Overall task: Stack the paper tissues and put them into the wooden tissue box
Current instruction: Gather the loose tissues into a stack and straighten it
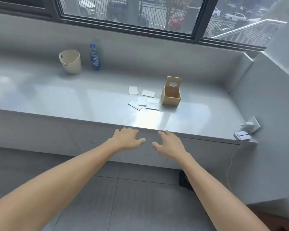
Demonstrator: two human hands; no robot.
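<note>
Several white folded paper tissues (pixel 144 99) lie scattered flat on the grey window ledge (pixel 73 100), just left of a small wooden tissue box (pixel 171 98). The box is open at the top, and its lid with a round hole stands upright at its back. My left hand (pixel 127 139) and my right hand (pixel 169 144) hover side by side at the ledge's front edge, palms down, fingers spread, holding nothing. Both hands are well short of the tissues and the box.
A cream plastic cup (pixel 70 61) and a blue drink bottle (pixel 94 57) stand at the back left of the ledge. A white charger and phone (pixel 244 133) with a hanging cable sit at the right front corner. A window runs behind the ledge.
</note>
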